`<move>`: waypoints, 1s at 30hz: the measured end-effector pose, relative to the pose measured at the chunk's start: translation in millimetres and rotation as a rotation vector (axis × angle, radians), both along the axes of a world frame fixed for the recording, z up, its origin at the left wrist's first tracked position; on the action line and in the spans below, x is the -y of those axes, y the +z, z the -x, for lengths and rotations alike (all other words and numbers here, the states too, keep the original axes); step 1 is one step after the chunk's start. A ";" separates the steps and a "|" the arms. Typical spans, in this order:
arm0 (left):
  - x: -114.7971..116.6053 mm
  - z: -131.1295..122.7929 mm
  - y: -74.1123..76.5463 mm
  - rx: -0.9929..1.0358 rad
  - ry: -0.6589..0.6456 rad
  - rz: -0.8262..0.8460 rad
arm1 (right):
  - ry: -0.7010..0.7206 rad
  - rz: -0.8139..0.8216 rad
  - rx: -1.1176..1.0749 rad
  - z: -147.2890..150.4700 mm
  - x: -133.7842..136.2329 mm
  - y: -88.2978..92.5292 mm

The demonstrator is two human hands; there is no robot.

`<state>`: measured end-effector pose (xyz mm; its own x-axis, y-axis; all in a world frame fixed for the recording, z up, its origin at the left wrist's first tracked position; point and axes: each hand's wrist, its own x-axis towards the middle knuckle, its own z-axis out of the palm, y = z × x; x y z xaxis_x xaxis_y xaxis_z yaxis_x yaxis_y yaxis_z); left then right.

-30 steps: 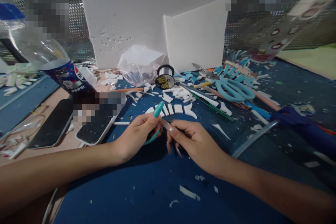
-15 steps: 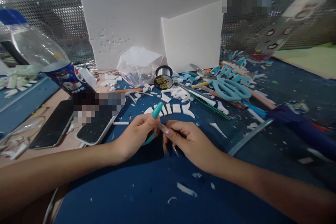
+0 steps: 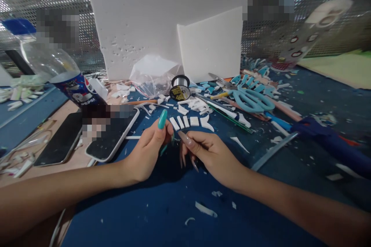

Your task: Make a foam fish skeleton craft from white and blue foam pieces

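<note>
My left hand (image 3: 146,148), with long turquoise nails, is closed, its thumb pointing up and its fingers curled inward. Facing it across a narrow gap is my right hand (image 3: 213,154), with long brownish nails, its thumb pressed against the bent index finger. Anything inside either hand is hidden or too small to make out. Both are over a dark blue mat (image 3: 156,216). Just beyond the fingertips lies a row of small cut white foam pieces (image 3: 194,121), the last one shaped like a fishtail (image 3: 206,123).
Behind the row stand a spool of clear line (image 3: 180,88), a plastic bag (image 3: 153,77) and white foam boards (image 3: 139,19). Blue-handled scissors (image 3: 252,100) and a dark blue glue gun (image 3: 324,139) lie right. Two phones (image 3: 59,139) and a Pepsi bottle (image 3: 78,90) are left.
My hands have come apart; the left has moved left and turned slightly, its thumb now away from the right fingertips. The right hand keeps its pinch. The view has shifted a little.
</note>
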<state>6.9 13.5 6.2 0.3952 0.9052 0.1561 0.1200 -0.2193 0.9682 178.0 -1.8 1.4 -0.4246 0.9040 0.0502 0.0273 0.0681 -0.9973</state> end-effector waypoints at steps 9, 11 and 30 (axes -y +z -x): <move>5.0 4.3 2.9 -0.353 0.052 -0.506 | -0.032 0.013 -0.001 2.2 1.1 2.2; 4.5 2.8 2.9 -0.390 0.057 -0.544 | -0.016 0.015 0.004 2.2 1.2 1.0; -2.2 4.1 -1.4 -0.365 -0.028 -0.640 | 0.042 -0.038 0.047 -0.8 6.0 2.3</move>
<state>2.7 15.7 4.9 0.5445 0.6700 0.5046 0.3966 -0.7357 0.5490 178.8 -7.8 3.6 -0.4645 0.8833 0.0635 0.0702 0.1082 -0.9916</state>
